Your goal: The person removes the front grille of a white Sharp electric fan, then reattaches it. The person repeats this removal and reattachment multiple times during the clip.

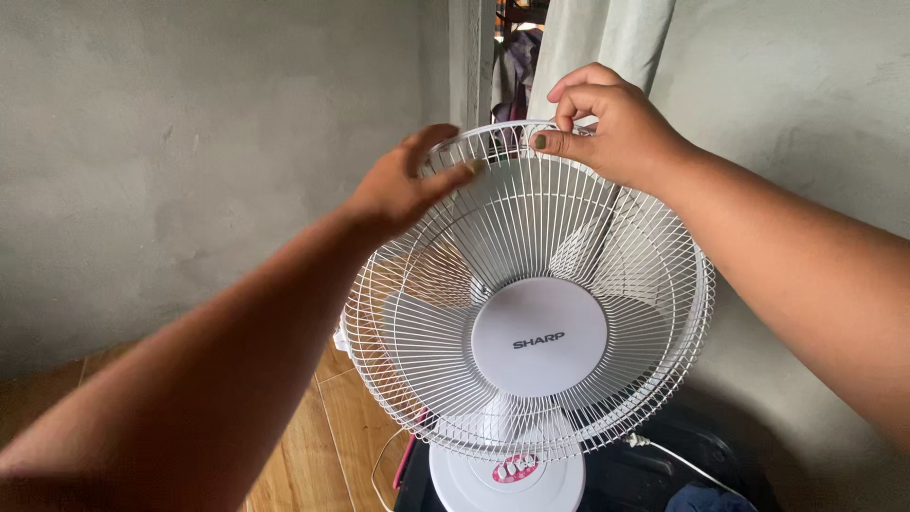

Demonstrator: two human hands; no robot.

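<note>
Your right hand (616, 128) pinched the top rim of the white wire fan guard (531, 294) between thumb and curled fingers. Your left hand (403, 185) lay open against the guard's upper left, fingers spread on the wires. The white electric fan stood upright on its round base (507, 479), near the grey wall (190, 142), over a wooden floor (322, 446).

There is one white fan (531, 313) — with one round wire cage (607, 398) — and two hands, one left hand (403, 185), one right hand (611, 123).
</note>
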